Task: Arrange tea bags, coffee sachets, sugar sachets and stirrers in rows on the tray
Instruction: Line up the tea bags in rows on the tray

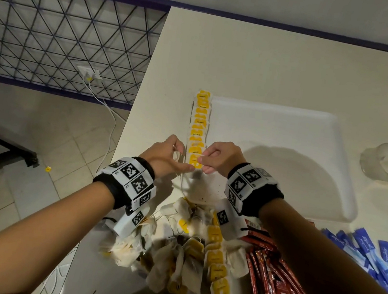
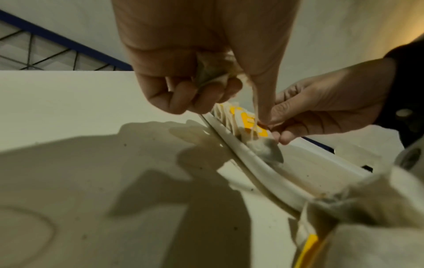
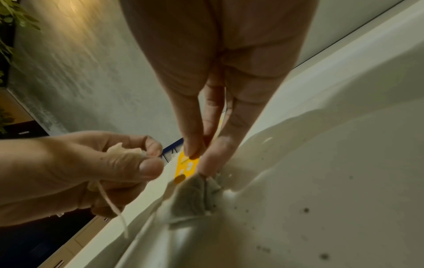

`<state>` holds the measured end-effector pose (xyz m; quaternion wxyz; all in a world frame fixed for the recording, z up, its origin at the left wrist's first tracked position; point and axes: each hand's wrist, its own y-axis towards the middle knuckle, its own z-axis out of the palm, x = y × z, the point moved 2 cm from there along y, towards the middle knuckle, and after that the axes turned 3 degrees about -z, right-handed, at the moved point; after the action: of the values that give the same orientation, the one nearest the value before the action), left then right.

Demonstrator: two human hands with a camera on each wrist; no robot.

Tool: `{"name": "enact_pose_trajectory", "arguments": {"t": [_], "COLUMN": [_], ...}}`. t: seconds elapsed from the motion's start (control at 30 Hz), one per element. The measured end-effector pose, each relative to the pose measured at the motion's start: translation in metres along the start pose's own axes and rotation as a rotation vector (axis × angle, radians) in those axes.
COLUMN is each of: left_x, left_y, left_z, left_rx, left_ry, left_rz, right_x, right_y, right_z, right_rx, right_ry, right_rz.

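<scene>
- The step in hand, as I judge it, is to add one more tea bag to the row of tea bags that runs along the left rim of the white tray
- The right hand pinches the yellow tag of the nearest bag between thumb and fingertips; this tag is at the near end of the row, just inside the tray rim
- The left hand is curled around a crumpled tea bag in the palm, and a string goes from it down toward the tag
- To do it well, the string should first be freed from the tag, so that pulling one bag does not drag the other out of line
- The tag should lie flat with the yellow side up, overlapping the bag beyond it the same way as the others in the row
- The paper is thin and light; I think a gentle pinch is enough, and a hard pull could tear the string off
- The loose pile of tea bags waits on the table near the person, with red Nescafe sachets and blue sachets to the right; these are not yet on the tray
- Small dark crumbs lie on the tray near the hands, so the bag should be put down, not slid
</scene>
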<state>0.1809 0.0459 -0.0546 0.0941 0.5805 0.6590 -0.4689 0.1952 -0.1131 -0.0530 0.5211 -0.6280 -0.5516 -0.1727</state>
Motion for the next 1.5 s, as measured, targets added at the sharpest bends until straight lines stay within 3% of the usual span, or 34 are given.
{"name": "enact_pose_trajectory", "arguments": {"t": [0.17, 0.77, 1.0, 1.17, 1.33, 1.43, 1.5], "left_x": [0.003, -0.005, -0.009, -0.019, -0.023, -0.028, -0.031], "left_y": [0.003, 0.002, -0.001, -0.01, -0.021, -0.029, -0.035], "left_z": [0.007, 0.007, -0.018, -0.028, -0.025, -0.023, -0.022], "left_rx": [0.082, 0.042, 0.058, 0.23, 0.323, 0.364, 0.321], "left_ry": [0.226, 0.382, -0.078, -0.604, -0.73, -0.776, -0.77], "left_rz": [-0.066, -0.133, -0.122, -0.228, -0.192, -0.175, -0.159], "right_x": [-0.003, 0.0, 0.009, 0.025, 0.034, 0.038, 0.039], "right_y": [0.003, 0.001, -0.015, -0.037, -0.043, -0.044, -0.044], "right_z": [0.003, 0.0, -0.01, -0.006, 0.001, 0.003, 0.003], "right_rx": [-0.014, -0.021, -0.109, 0.055, 0.142, 0.081, 0.022], "right_ry": [0.031, 0.037, 0.048, 0.032, 0.023, -0.064, -0.086], "right_rz": [-0.022, 0.02, -0.096, -0.276, -0.16, -0.203, -0.234]}}
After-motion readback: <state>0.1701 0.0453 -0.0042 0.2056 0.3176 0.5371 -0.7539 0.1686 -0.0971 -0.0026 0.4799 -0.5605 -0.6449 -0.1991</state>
